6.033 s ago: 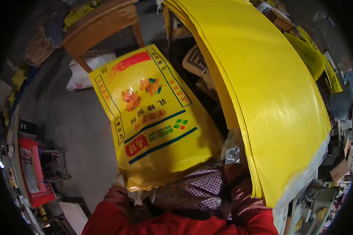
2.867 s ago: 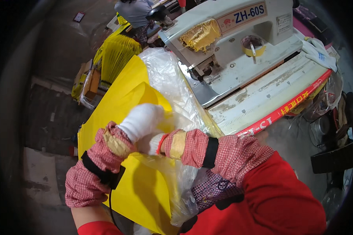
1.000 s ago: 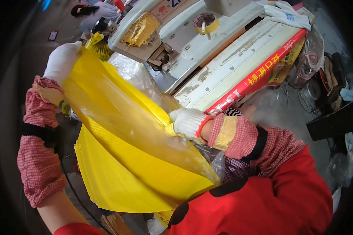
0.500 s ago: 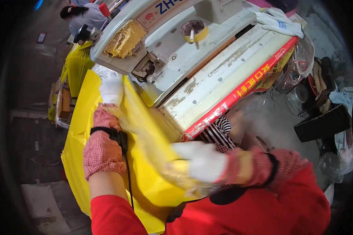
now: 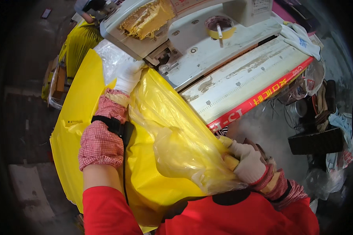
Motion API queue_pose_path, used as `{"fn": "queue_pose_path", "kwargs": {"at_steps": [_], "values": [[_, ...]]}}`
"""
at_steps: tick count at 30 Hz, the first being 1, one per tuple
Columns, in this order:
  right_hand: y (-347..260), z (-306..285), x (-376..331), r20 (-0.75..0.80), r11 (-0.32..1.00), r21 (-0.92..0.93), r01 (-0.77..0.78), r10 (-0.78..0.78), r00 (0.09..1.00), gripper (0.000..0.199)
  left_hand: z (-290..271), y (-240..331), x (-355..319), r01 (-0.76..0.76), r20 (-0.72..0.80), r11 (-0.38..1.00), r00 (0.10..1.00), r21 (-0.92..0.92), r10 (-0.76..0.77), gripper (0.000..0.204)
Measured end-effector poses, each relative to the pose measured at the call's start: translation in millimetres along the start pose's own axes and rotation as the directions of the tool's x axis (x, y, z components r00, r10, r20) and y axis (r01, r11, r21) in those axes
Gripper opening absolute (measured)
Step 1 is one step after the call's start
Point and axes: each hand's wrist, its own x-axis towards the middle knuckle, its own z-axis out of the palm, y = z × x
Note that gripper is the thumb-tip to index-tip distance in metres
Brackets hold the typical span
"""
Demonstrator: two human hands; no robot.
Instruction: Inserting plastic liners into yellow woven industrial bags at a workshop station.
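A yellow woven sack lies across my lap and reaches up to the sewing machine. Clear plastic liner film spreads over its right part. My left hand, in a white glove, is closed on the sack's upper edge, just beside the needle area; its fingertips are partly hidden. At the lower right, my right hand, also gloved, has its fingers curled round the side edge of the sack and liner, below the end of the machine table. Checked sleeve covers wrap both forearms.
A tape roll with a white stick lies on the machine bed. A spare glove rests at the table's far right. More yellow sacks are stacked at the far left, near another person's arm. A black box stands at right.
My right hand has moved right and down, drawing the sack's edge and liner out flatter along the table's end. My left hand stays at the sack's upper edge. The view has shifted slightly.
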Motion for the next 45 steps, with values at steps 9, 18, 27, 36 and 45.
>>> {"fn": "queue_pose_path", "kwargs": {"at_steps": [9,18,27,36,45], "values": [[-22,7,-4,0.202,0.779,-0.585,0.227,-0.131,0.971,0.034,-44,28,-9,0.172,0.339,0.983,0.930,-0.069,-0.140,0.023],[-27,55,151,0.127,0.283,-0.339,0.897,-0.931,0.341,0.025,-73,-64,76,-0.001,0.382,0.785,0.874,0.620,-0.300,0.027],[-125,57,219,0.085,0.765,-0.630,0.134,-0.104,0.991,0.025,-148,8,52,-0.156,0.436,0.933,0.900,0.323,-0.001,0.023],[-80,41,327,0.737,0.317,-0.585,0.747,-0.178,0.652,0.028,-165,206,76,-0.458,0.583,0.874,0.670,-0.163,0.460,0.032],[-91,33,308,0.752,0.376,-0.539,0.754,-0.190,0.632,0.044,-141,212,85,0.031,0.912,0.994,0.400,-0.109,0.088,0.064]]}}
